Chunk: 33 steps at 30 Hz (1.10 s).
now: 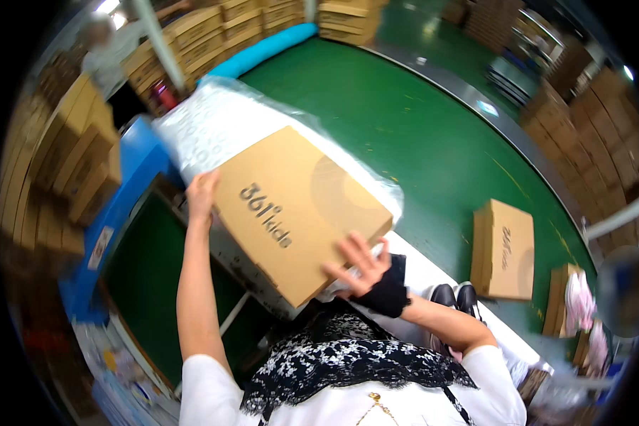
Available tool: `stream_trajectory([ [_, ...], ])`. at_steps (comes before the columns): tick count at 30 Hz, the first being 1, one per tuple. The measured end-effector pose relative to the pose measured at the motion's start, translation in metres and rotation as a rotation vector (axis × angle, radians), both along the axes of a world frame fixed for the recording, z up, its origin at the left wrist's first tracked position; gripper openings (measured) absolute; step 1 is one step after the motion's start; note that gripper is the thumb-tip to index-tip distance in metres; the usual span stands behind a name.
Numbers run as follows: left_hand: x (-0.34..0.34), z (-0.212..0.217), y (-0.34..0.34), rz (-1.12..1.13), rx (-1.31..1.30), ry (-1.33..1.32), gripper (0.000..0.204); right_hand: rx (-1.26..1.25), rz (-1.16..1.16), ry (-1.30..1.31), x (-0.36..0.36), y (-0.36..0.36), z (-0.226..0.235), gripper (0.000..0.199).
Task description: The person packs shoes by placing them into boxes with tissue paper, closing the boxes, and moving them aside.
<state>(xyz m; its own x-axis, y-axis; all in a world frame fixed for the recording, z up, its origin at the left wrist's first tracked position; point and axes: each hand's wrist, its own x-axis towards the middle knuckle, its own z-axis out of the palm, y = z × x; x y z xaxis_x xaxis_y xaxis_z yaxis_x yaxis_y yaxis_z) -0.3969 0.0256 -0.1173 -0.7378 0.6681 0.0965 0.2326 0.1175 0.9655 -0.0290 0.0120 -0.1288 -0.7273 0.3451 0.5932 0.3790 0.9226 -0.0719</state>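
Note:
A closed brown cardboard box [298,213] with dark printing on its lid rests on a white work surface covered with clear plastic [224,121]. My left hand [202,195] grips the box's left edge, its fingertips partly hidden by the cardboard. At the near right corner lies my right hand [364,270], fingers spread and touching the lid, slightly blurred. A black band or fingerless glove [385,292] covers its palm and wrist. Just right of that wrist is a pair of dark shoes [444,297] with pale soles.
Another printed carton [504,248] stands to the right, beside a smaller box with pink items [580,302]. A blue frame [131,192] runs along the left. Stacked cartons [78,149] line the left side, with a person [113,67] behind them. A turquoise roll [263,51] lies beyond.

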Motion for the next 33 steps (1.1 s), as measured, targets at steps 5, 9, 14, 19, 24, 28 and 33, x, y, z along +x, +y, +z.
stream_trajectory([
  [5,0.043,-0.015,0.021,0.031,0.08,-0.043,0.022,0.082,0.153,0.336,-0.026,-0.017,-0.053,0.033],
  [9,0.014,-0.028,-0.002,-0.003,-0.034,0.299,0.032,0.098,0.307,0.477,-0.039,-0.014,-0.068,0.025],
  [14,-0.004,-0.058,0.012,-0.306,0.094,-0.496,0.047,0.265,0.242,0.497,-0.034,-0.015,-0.065,0.025],
  [19,0.085,-0.056,-0.006,-0.394,-0.029,-0.269,0.048,-1.048,-0.307,-0.029,0.004,0.063,-0.022,0.059],
  [24,0.135,-0.077,-0.023,-0.505,-0.096,-0.247,0.049,-0.929,-0.471,0.493,-0.006,0.057,-0.02,0.061],
  [28,0.141,-0.09,-0.04,-0.52,-0.122,-0.244,0.051,-0.669,-0.387,0.574,-0.027,0.008,-0.003,0.053],
  [33,0.143,-0.105,-0.063,-0.515,-0.172,-0.246,0.053,-0.589,-0.171,0.62,-0.051,-0.022,0.022,0.056],
])
